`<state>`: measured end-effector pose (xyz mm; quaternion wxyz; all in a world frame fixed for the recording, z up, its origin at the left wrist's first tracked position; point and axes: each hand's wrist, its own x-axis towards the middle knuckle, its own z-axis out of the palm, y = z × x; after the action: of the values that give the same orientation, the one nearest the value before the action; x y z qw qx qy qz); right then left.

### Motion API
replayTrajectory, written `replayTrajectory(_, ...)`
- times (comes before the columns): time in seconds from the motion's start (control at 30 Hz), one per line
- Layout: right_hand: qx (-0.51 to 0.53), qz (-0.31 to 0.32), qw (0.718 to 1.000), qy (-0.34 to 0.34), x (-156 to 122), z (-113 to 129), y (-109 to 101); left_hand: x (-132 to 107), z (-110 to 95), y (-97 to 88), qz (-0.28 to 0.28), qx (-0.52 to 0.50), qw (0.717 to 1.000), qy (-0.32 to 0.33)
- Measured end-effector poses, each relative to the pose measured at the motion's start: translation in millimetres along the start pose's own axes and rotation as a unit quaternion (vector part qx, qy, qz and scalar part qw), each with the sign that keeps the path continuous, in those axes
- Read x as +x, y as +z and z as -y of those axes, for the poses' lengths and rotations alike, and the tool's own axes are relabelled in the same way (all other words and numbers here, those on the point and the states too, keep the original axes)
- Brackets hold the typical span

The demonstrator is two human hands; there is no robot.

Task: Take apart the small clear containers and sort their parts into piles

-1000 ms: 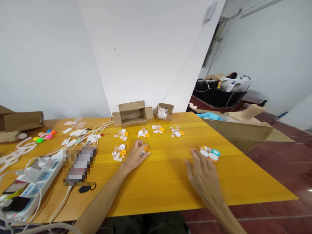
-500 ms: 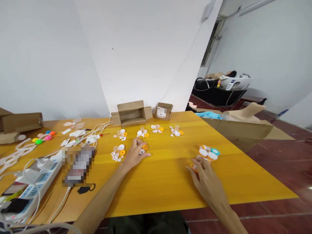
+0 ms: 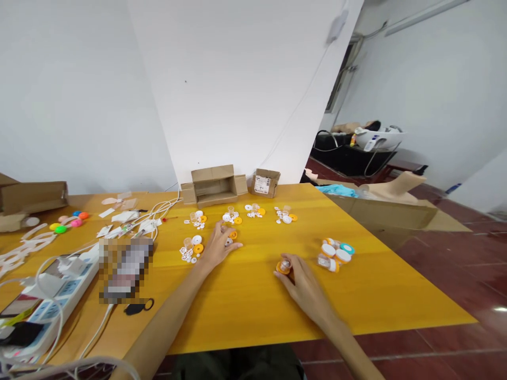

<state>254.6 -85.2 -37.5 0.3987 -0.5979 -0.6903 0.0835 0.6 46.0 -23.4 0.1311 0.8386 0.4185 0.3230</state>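
While my right hand (image 3: 303,285) lay low over the middle of the yellow table (image 3: 253,311), its thumb and fingertips were closed around a small orange-capped jar (image 3: 284,265). I held it at the table's surface, and I could not tell whether its base touched the wood. Just to the right of it, apart from my fingers, stood a cluster of capped jars (image 3: 335,252), one of them lying on its side.

My left hand (image 3: 216,245) was stretched further out, palm down, its fingers spread loose and gripping nothing. The fingertips rested at a little heap of parts where an orange lid (image 3: 233,235) lay beside a white disc (image 3: 228,242). A similar pile of white and orange pieces (image 3: 192,248) sat just left of that hand. Four more small piles ran in a row beyond it, the nearest being the second pile (image 3: 231,216).

Behind them, against the wall, an open cardboard box (image 3: 214,184) stood beside a smaller box (image 3: 264,183). A white power strip (image 3: 59,285) with cables lay at the far left.
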Motion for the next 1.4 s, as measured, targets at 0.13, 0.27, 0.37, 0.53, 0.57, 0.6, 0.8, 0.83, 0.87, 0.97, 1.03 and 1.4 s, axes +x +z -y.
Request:
replayTrajectory(0.13, 0.064, 0.01, 0.998, 0.02, 13, 11, 7, -1, -2, -1.5, -0.015, 0.018, 1.0, 0.01)
replayTrajectory(0.27, 0.103, 0.043, 0.993, 0.038, 24, 23, 15, -1, -9, -6.2, -0.041, 0.042, 0.998, 0.032)
replayTrajectory(0.37, 0.129, 0.078, 0.988, 0.039, 31, 32, 22, -4, -23, -11.7, -0.066, 0.053, 0.995, 0.055)
replayTrajectory(0.53, 0.178, 0.115, 0.977, 0.025, 41, 43, 31, -19, -51, -14.6, 0.004, -0.006, 0.992, 0.126)
replayTrajectory(0.57, 0.194, 0.117, 0.973, 0.028, 43, 43, 33, -22, -55, -13.4, 0.031, -0.019, 0.99, 0.138)
replayTrajectory(0.6, 0.216, 0.121, 0.968, 0.035, 44, 43, 34, -23, -58, -11.8, 0.053, -0.027, 0.988, 0.144)
replayTrajectory(0.8, 0.371, 0.122, 0.914, 0.108, 45, 33, 36, -25, -61, -6.5, 0.104, -0.111, 0.984, 0.095)
replayTrajectory(0.83, 0.385, 0.119, 0.908, 0.116, 45, 32, 36, -25, -60, -6.8, 0.107, -0.125, 0.983, 0.085)
replayTrajectory(0.87, 0.396, 0.116, 0.902, 0.124, 45, 31, 35, -24, -59, -7.1, 0.111, -0.138, 0.981, 0.075)
replayTrajectory(0.97, 0.414, 0.11, 0.893, 0.14, 46, 32, 34, -25, -59, -7.8, 0.126, -0.16, 0.978, 0.049)
replayTrajectory(1.03, 0.413, 0.106, 0.893, 0.144, 46, 34, 33, -26, -60, -7.5, 0.135, -0.159, 0.977, 0.035)
replayTrajectory(1.4, 0.347, 0.097, 0.926, 0.109, 41, 39, 37, -27, -61, -4.1, 0.117, -0.15, 0.982, 0.012)
